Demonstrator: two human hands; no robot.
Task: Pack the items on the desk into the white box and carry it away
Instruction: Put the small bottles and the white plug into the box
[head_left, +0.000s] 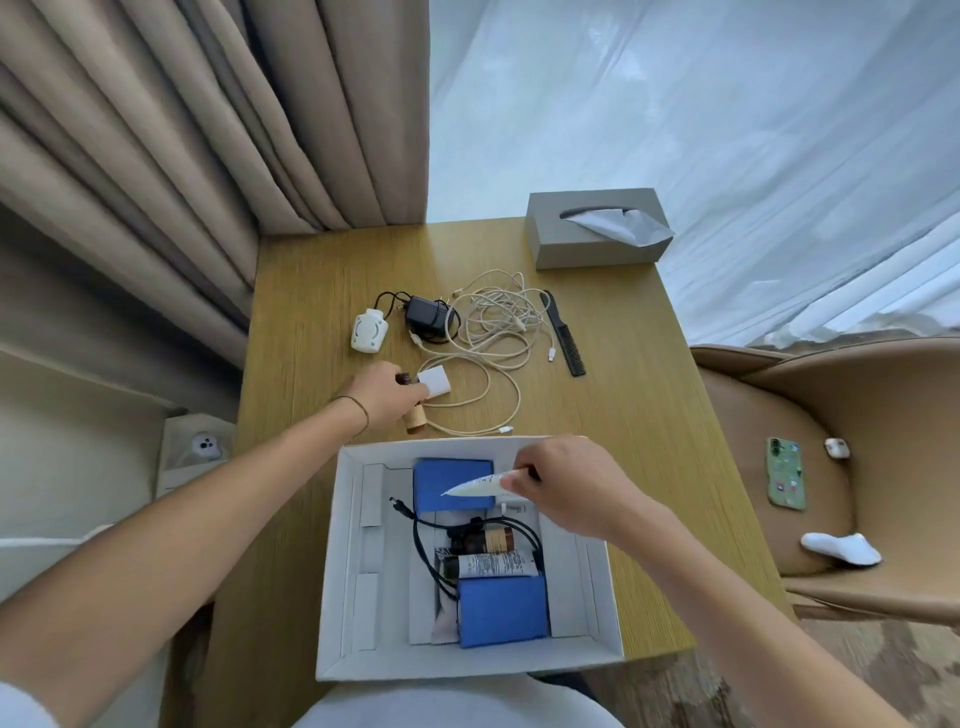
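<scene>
The white box (343, 613) stands open at the desk's near edge, holding two blue packs (503, 610), a black cable, a brown bottle and a grey tube. Over the box my right hand (566, 488) pinches a white tube (475, 486) by its end. Beyond the box my left hand (387, 392) grips a small brown bottle (414, 418) lying beside a white charger block (435, 383). Farther back on the desk lie tangled white cables (498, 322), a black adapter (428, 314), a white round device (369, 330) and a black comb (563, 332).
A grey tissue box (587, 244) stands at the desk's (311, 291) far right corner. Curtains hang at the left and behind. A tan chair (831, 415) on the right carries a green phone (785, 474), an earbud case and a white sock.
</scene>
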